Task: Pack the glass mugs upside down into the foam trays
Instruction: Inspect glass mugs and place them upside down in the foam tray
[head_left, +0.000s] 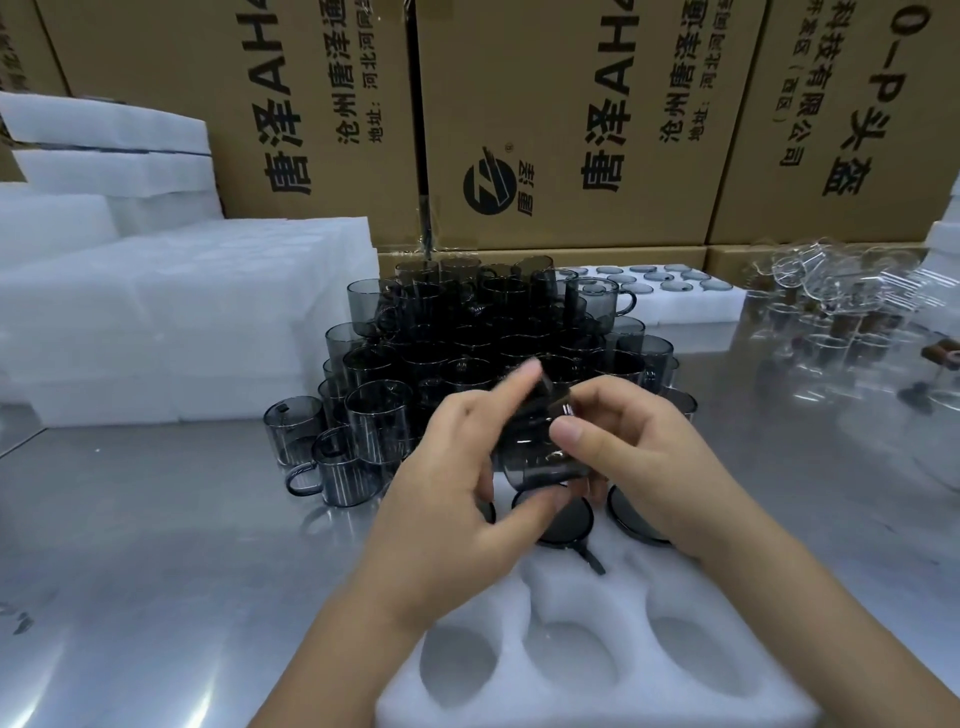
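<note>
Smoky grey glass mug (540, 452) | tilted above white foam tray (587, 587), near edge of steel tabletop (156, 545) | your left hand (457, 488) and right hand (644, 467) both grip it | step: inverting | next: seat it rim-down in a vacant cavity

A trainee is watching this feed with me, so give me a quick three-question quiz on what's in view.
1. True or false: the left hand and the right hand together hold one grey mug above the foam tray.
2. The nearest row of holes in that tray is: A) empty; B) filled with mugs; C) covered by a lid.
3. Fill in: the stack of spare foam trays stands on the person's ____ side.

Key: 1 true; 2 A; 3 left.
</note>
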